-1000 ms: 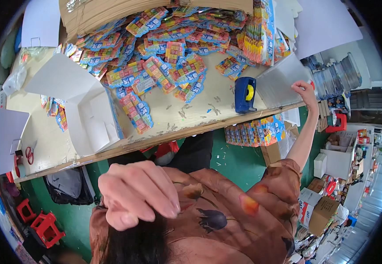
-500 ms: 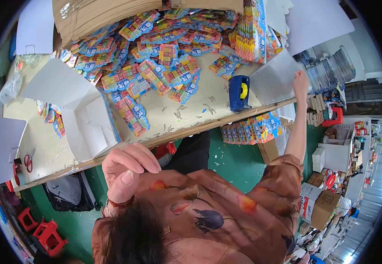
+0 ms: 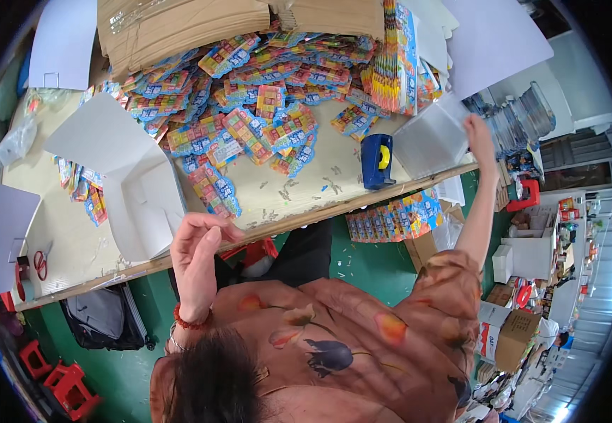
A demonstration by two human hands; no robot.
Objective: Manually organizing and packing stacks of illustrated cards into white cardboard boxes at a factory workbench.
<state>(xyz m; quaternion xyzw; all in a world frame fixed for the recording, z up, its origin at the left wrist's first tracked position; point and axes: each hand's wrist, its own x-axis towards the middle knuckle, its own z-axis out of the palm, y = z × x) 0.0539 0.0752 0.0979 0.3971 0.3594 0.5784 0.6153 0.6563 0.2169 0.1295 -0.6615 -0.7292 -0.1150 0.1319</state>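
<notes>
My right hand (image 3: 480, 141) reaches to the table's right end, its fingers closed at the edge of a clear plastic sheet (image 3: 429, 137) lying on others like it. My left hand (image 3: 200, 257) hovers at the table's front edge, fingers loosely curled, thumb apart, with nothing visible in it. Close by is an open white box (image 3: 143, 211) with its lid flap raised. Beyond the hand lies a colourful blister card (image 3: 214, 190), in front of a big heap of similar cards (image 3: 249, 92). A blue tape dispenser (image 3: 378, 162) with yellow tape stands beside the plastic sheets.
Brown cardboard (image 3: 186, 32) borders the heap at the back. Upright stacked cards (image 3: 396, 63) stand right of it. Small metal-looking clips (image 3: 288, 189) are scattered over the table. Red scissors (image 3: 40, 264) lie at the left. Under the table's edge is a filled display box (image 3: 394, 218).
My left hand has turned more upright and moved slightly away from my body. My right hand stays at the plastic sheets, whose near corner looks shifted. The whole view has tilted a little.
</notes>
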